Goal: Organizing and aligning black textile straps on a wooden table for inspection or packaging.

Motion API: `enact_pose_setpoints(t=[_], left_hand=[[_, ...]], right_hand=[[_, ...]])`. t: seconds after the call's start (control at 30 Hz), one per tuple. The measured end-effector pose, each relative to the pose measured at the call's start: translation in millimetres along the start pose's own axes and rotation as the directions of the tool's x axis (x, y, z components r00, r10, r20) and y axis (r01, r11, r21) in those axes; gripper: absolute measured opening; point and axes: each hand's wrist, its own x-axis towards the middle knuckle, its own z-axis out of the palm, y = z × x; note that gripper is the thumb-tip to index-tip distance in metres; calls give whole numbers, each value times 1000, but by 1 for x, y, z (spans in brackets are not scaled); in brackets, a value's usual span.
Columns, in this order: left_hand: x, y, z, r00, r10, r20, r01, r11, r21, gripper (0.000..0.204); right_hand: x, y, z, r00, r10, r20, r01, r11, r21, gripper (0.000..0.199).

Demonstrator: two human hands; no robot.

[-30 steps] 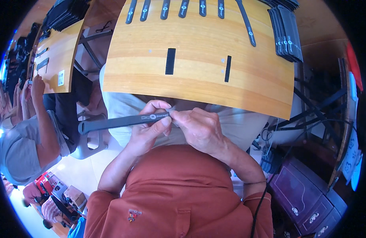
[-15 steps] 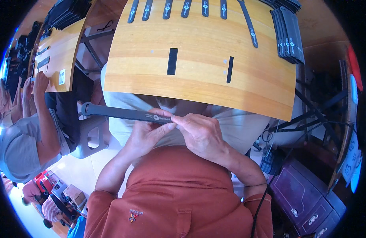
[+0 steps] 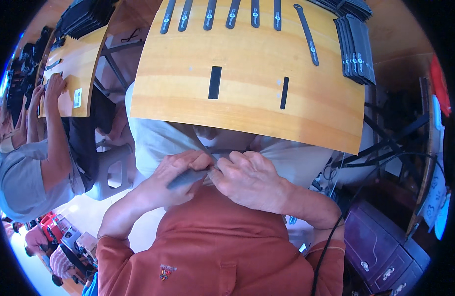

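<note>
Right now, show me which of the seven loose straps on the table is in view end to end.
The rightmost strap: both its ends show, while the other six run past the picture's top.

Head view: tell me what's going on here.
The person's left hand and right hand hold a grey strap, partly hidden, on the near side of the wooden table. On the table lie two black strips, a row of six straps, a slanted strap and, at the right, a bundle of straps. To the left, a co-worker sits at another table.
</note>
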Motion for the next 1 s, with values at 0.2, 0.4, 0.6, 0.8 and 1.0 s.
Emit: enact_pose_setpoints(t=[0.2,0.4,0.6,0.8,1.0], left_hand=[[-5,-15,8,993,27,-111,-39,993,-110,32],[-13,-9,24,954,-139,-265,46,943,-329,26],[-16,0,27,942,-228,-247,114,908,-404,18],[-20,-10,13,995,-44,-93,22,974,-228,13],[-18,-5,6,997,-72,-19,61,934,-352,12]], right_hand=[[2,7,-5,996,70,-61,-58,982,181,24],[-2,5,17,965,233,-123,-134,835,534,26],[-1,6,24,954,241,-179,-92,802,590,21],[-2,15,3,997,73,-8,-58,845,531,22],[-2,14,13,987,29,-159,63,837,543,25]])
